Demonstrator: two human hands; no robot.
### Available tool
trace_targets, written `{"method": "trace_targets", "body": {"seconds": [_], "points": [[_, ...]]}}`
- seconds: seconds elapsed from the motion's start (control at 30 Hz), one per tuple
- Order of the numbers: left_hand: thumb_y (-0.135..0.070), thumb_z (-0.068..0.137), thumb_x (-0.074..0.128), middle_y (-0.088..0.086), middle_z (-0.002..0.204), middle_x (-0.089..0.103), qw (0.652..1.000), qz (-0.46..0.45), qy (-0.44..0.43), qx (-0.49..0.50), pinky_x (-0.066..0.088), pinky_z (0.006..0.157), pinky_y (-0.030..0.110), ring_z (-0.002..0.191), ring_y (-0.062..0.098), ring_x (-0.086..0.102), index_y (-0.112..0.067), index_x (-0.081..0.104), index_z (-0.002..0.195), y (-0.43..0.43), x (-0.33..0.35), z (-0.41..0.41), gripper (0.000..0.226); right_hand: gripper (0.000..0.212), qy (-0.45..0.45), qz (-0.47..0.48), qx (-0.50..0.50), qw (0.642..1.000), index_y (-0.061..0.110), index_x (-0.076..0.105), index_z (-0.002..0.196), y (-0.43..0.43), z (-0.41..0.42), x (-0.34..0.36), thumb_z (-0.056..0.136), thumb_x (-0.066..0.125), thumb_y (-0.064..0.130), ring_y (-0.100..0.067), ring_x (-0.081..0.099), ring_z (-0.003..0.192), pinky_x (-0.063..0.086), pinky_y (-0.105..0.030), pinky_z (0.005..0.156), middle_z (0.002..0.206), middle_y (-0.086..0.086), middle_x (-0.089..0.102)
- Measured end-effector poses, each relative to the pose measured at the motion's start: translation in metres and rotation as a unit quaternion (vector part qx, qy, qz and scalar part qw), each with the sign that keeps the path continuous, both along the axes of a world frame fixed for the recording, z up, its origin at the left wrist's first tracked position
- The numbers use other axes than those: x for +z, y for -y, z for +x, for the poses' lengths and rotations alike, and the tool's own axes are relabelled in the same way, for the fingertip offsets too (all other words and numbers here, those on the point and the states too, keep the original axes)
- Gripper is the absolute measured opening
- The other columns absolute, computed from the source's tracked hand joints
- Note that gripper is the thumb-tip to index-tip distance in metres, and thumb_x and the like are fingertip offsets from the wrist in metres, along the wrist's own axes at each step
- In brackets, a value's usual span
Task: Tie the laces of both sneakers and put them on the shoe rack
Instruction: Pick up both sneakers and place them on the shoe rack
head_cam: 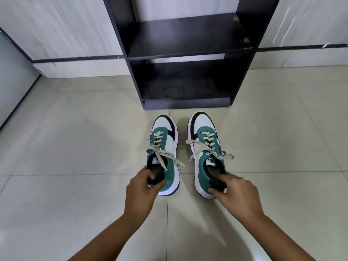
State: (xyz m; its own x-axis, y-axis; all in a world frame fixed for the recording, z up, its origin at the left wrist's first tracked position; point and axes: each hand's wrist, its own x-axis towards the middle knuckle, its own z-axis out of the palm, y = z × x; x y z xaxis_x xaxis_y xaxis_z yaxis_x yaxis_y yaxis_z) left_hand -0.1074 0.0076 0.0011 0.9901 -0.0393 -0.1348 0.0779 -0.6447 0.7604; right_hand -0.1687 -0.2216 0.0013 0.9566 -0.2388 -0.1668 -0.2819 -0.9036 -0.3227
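Observation:
Two green, white and black sneakers stand side by side on the tiled floor, toes pointing toward a black shoe rack point(180, 51). My left hand point(142, 191) grips the heel of the left sneaker point(170, 140), fingers inside the opening. At the heel collar of the right sneaker point(205, 136), my right hand point(235, 193) holds on the same way. Both pairs of beige laces are knotted in bows, with loops and ends spread across the tongues. The rack's two visible shelves hold nothing.
The rack stands against a pale wood-grain wall point(62, 25) with a dark horizontal strip. A grey panel point(13, 78) runs along the left. Light floor tiles point(75, 147) surround the sneakers on all sides.

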Motion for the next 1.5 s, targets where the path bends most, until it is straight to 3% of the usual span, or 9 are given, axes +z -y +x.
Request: {"method": "trace_targets", "body": {"seconds": [0.17,0.27,0.43,0.57,0.7,0.87,1.07,1.2,1.5], "points": [[-0.014,0.069,0.078,-0.007,0.073,0.055,0.997,-0.013,0.077,-0.018,0.034,0.052,0.015,0.064,0.009,0.05,-0.022,0.035,0.058,0.003,0.053,0.026,0.044,0.023,0.09,-0.005,-0.004,0.996,0.021,0.06,0.072,0.005,0.02,0.049,0.071,0.068,0.043,-0.028,0.063,0.059,0.041,-0.03,0.047,0.078,0.004,0.069],[-0.012,0.07,0.078,-0.014,0.082,0.054,0.992,-0.008,0.121,-0.037,0.035,0.052,0.014,0.062,0.003,0.053,-0.027,0.031,0.06,0.004,0.114,0.037,0.051,0.021,0.149,-0.023,-0.007,0.988,0.02,0.06,0.067,0.003,0.032,0.11,0.067,0.065,0.04,-0.024,0.057,0.044,0.039,-0.028,0.037,0.075,0.005,0.07],[-0.026,0.071,0.073,-0.014,0.112,0.059,0.979,0.013,0.194,-0.057,0.047,0.056,0.033,0.059,0.012,0.054,-0.022,0.031,0.066,0.003,0.242,0.064,0.043,0.021,0.197,-0.056,0.001,0.979,0.018,0.056,0.066,0.0,0.065,0.25,0.065,0.069,0.035,-0.023,0.052,0.04,0.035,-0.023,0.036,0.077,0.002,0.069],[-0.018,0.075,0.075,-0.009,0.097,0.056,0.968,0.009,0.24,-0.075,0.042,0.052,0.03,0.061,-0.003,0.052,-0.02,0.032,0.067,0.012,0.339,0.113,0.045,0.025,0.221,-0.072,0.01,0.973,0.017,0.06,0.075,0.003,0.12,0.348,0.065,0.078,0.03,-0.028,0.057,0.045,0.036,-0.025,0.039,0.077,-0.002,0.067],[-0.02,0.077,0.072,-0.01,0.083,0.047,0.971,0.04,0.227,-0.063,0.037,0.05,0.028,0.056,0.015,0.044,-0.013,0.038,0.066,0.023,0.403,0.182,0.037,0.028,0.218,-0.036,-0.005,0.975,0.016,0.055,0.082,0.005,0.19,0.414,0.069,0.076,0.029,-0.037,0.062,0.062,0.037,-0.031,0.048,0.079,-0.006,0.064],[-0.022,0.077,0.071,0.0,0.081,0.051,0.986,0.07,0.144,-0.05,0.034,0.056,0.029,0.063,0.027,0.05,-0.013,0.041,0.069,0.042,0.421,0.249,0.032,0.029,0.126,-0.001,-0.01,0.992,0.017,0.054,0.103,0.002,0.267,0.435,0.081,0.064,0.034,-0.037,0.063,0.091,0.046,-0.037,0.068,0.104,-0.007,0.064],[-0.022,0.08,0.067,0.001,0.091,0.051,0.991,0.103,0.083,-0.033,0.035,0.061,0.03,0.07,0.027,0.05,-0.015,0.041,0.075,0.06,0.425,0.285,0.027,0.026,0.084,0.015,-0.006,0.996,0.013,0.053,0.102,-0.001,0.316,0.437,0.084,0.062,0.03,-0.038,0.062,0.091,0.042,-0.034,0.066,0.101,-0.01,0.063],[-0.024,0.08,0.066,0.007,0.098,0.057,0.99,0.13,0.042,-0.042,0.044,0.064,0.035,0.077,0.032,0.055,-0.016,0.043,0.076,0.064,0.422,0.298,0.025,0.028,0.058,0.016,0.0,0.998,0.014,0.054,0.106,-0.009,0.33,0.434,0.084,0.061,0.029,-0.037,0.062,0.092,0.045,-0.035,0.068,0.1,-0.011,0.065],[-0.02,0.081,0.066,0.009,0.097,0.055,0.994,0.098,0.012,-0.037,0.038,0.065,0.03,0.079,0.032,0.056,-0.013,0.046,0.078,0.058,0.407,0.301,0.022,0.027,0.029,0.003,-0.012,0.999,0.016,0.052,0.107,-0.014,0.328,0.415,0.085,0.06,0.029,-0.036,0.063,0.091,0.046,-0.035,0.066,0.102,-0.011,0.062]]}}
